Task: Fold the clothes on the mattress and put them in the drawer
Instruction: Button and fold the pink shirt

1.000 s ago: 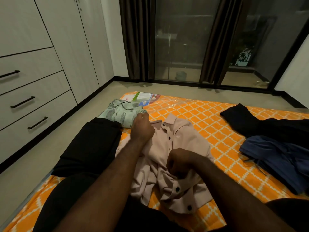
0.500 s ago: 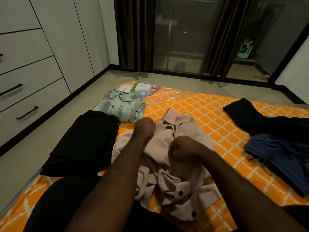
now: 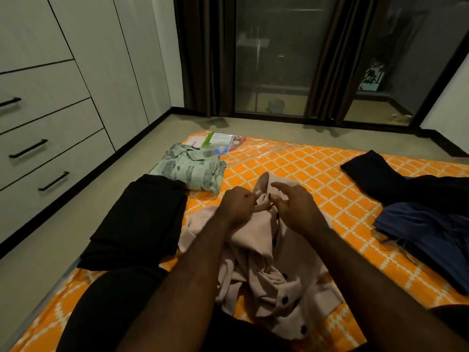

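Currently: mattress (image 3: 291,161), orange-checked. Pink shirt (image 3: 291,262), crumpled at mattress centre: likely light, limp, unbreakable; best taken by collar or shoulders. Left hand (image 3: 238,201) pinches collar; right hand (image 3: 297,207) loosely spread alongside, grip undeterminable.

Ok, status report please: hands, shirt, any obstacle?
Left hand grips pink button shirt. Right hand beside it, grip unclear. Shirt crumpled, not folded. Nothing in the way.

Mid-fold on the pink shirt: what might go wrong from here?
The left hand pinches the pink shirt near its collar, but its lower half lies bunched, so creases may get folded in. The folded green shirt and folded black garment lie close by; spreading the shirt could knock them.
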The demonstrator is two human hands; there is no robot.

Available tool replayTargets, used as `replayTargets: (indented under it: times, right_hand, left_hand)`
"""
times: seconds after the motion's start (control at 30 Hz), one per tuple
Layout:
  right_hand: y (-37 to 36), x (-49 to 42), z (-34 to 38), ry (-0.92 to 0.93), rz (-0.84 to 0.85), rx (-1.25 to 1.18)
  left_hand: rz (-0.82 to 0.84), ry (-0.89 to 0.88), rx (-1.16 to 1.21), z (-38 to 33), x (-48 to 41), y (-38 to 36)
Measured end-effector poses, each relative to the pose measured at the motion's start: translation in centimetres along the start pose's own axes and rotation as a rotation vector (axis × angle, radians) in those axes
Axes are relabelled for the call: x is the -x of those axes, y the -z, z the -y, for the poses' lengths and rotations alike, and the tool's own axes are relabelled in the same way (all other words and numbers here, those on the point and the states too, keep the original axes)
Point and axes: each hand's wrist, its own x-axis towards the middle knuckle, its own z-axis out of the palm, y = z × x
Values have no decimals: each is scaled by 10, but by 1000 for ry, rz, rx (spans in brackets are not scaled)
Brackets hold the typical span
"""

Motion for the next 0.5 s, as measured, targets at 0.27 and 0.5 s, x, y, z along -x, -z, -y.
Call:
replayTargets:
  times: [0.27,0.5]
  right_hand:
    - [-11,16,4,-12,105,124]
    - [-14,11,-3,-15,103,241]
  left_hand:
    - [-331,259,25,1,5,-5]
    - [-64,403,9,12,2,2]
